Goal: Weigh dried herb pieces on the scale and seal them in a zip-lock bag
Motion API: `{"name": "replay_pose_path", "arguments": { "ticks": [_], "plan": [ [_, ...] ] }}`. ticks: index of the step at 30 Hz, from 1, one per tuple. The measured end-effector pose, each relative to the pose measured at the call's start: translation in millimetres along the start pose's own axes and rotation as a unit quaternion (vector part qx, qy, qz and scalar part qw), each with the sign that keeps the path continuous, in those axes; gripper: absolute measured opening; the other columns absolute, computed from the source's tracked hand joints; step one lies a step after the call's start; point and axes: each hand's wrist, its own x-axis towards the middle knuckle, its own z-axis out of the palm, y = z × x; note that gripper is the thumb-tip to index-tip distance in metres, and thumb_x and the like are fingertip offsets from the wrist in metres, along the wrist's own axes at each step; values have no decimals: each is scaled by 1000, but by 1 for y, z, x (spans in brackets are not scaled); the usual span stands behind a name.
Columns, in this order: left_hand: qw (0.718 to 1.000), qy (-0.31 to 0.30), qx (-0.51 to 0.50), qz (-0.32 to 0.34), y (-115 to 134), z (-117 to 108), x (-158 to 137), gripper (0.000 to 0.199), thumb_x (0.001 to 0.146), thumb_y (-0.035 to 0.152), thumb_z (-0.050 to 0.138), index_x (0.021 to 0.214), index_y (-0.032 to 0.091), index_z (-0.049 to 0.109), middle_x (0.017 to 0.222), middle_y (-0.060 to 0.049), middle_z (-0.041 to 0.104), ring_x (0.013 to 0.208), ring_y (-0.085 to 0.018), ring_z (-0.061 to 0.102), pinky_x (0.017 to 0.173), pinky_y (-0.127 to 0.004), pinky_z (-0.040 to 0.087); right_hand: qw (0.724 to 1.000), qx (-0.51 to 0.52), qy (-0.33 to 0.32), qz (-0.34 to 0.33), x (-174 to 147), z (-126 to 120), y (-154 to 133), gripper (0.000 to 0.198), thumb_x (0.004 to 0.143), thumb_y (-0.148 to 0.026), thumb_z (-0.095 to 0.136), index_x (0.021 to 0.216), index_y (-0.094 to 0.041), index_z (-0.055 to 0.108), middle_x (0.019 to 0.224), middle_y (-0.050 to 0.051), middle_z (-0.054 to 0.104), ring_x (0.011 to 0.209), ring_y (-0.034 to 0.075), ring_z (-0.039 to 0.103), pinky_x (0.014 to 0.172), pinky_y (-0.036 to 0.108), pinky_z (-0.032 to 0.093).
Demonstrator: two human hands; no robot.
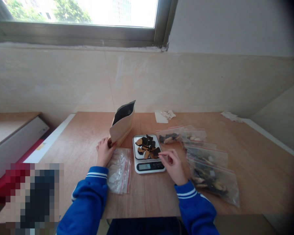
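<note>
Pinching a dark dried slice (156,152) on the digital scale (152,170), the right hand (172,164) could skew the reading by pressing down; the left hand (105,151) clasps the tilted kraft pouch (122,129) near its base.

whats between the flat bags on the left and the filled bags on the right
In the head view, the scale lies between them, with slices on it, and the right hand is there too, fingertips at the slices.

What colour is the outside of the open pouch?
The pouch is light brown outside, seen in the head view.
</note>
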Motion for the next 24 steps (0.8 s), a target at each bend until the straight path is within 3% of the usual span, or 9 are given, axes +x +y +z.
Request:
{"name": "replay_pose_path", "arguments": {
  "ticks": [6, 12, 18, 24],
  "plan": [
    [1000, 1, 1, 1, 0, 1, 0, 35, 85, 50, 48, 100, 19, 59, 111, -13, 61, 108, -33, 53, 89, -46, 40, 999, 34, 25, 17, 9, -12, -6, 20, 88, -38, 59, 91, -20, 68, 82, 3, 57, 66, 14, 51, 57, 27, 44],
    [997, 22, -66, -14, -3, 3, 2, 43, 82, 48, 54, 114, 18, 54, 110, -12, 63, 110, -33, 55, 93, -47, 38, 992, 15, 124, 22, 11, -30, -2, 23, 87, -40, 60, 90, -19, 68, 91, 7, 59, 76, 17, 56, 63, 30, 48],
    [989, 91, -119, 12, 1, 2, -3, 56, 80, 50, 58, 126, 22, 44, 122, -11, 55, 119, -30, 50, 102, -48, 33, 987, -41, 150, 38, -18, -43, 24, 26, 86, -44, 61, 87, -20, 70, 85, 6, 59, 63, 15, 53, 55, 29, 48],
    [970, 187, -120, 95, 9, -7, -10, 61, 79, 49, 61, 125, 20, 35, 131, -15, 44, 124, -29, 44, 101, -45, 36, 986, -91, 137, 32, -54, -44, 32, 20, 86, -40, 62, 88, -22, 71, 85, 5, 57, 54, 12, 47, 49, 29, 45]
  ]
}}
